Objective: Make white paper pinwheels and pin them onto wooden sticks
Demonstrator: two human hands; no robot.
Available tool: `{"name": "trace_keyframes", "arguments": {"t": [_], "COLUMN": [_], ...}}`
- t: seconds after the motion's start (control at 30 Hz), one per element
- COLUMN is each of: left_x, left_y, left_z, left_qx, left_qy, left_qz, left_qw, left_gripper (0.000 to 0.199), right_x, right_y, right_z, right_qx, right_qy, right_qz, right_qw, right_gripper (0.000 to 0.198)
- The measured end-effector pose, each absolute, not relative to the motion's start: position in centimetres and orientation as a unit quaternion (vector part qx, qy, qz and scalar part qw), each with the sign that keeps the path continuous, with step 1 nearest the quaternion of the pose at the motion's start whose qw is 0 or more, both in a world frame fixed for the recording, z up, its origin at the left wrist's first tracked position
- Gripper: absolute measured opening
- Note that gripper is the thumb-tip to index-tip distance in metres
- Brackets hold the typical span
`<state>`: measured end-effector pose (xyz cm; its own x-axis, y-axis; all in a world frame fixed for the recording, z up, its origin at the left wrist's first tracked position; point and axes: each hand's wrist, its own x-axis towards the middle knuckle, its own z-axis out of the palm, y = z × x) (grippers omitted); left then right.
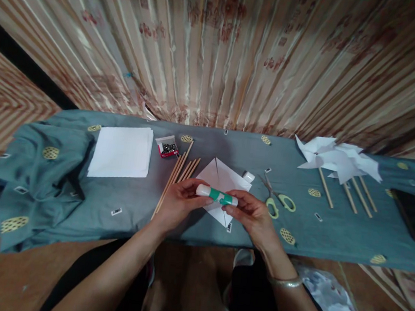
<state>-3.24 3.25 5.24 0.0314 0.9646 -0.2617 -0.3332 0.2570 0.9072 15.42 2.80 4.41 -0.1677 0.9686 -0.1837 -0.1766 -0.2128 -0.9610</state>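
Pleated curtain (199, 68) (with reddish motifs (147, 29)) behind a cloth-covered table (209, 140), brown floor (188, 279) below.

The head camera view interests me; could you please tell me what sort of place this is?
Perhaps a makeshift craft corner in a home: a patterned curtain hangs at the back, with a glue stick and paper pinwheels in front of it.

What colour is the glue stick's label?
The glue stick's label is mostly green, in the head view.
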Motion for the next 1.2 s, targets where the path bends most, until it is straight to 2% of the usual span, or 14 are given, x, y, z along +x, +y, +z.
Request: {"name": "trace_keyframes", "arguments": {"t": [0.2,0.9,1.03,1.2], "left_x": [-2.8,-2.8,-2.4,-1.1], "left_y": [3.6,4.1,4.0,3.6], "left_z": [5.4,5.4,5.2,4.7], "left_qx": [0.237,0.238,0.232,0.251], "left_qy": [0.447,0.43,0.429,0.412], "left_qz": [0.539,0.503,0.513,0.506], "left_qw": [0.674,0.711,0.706,0.715], "left_gripper": [0.036,0.032,0.032,0.032], "right_x": [14.5,15.3,15.7,15.0], "right_y": [2.6,2.6,2.5,2.3], "right_z": [4.2,4.2,3.7,2.7], "right_qx": [-0.453,-0.455,-0.457,-0.435], "right_qy": [-0.406,-0.375,-0.347,-0.263], "right_qz": [0.651,0.693,0.695,0.702], "right_qw": [0.453,0.415,0.434,0.498], "right_gripper": [0.029,0.027,0.03,0.027]}}
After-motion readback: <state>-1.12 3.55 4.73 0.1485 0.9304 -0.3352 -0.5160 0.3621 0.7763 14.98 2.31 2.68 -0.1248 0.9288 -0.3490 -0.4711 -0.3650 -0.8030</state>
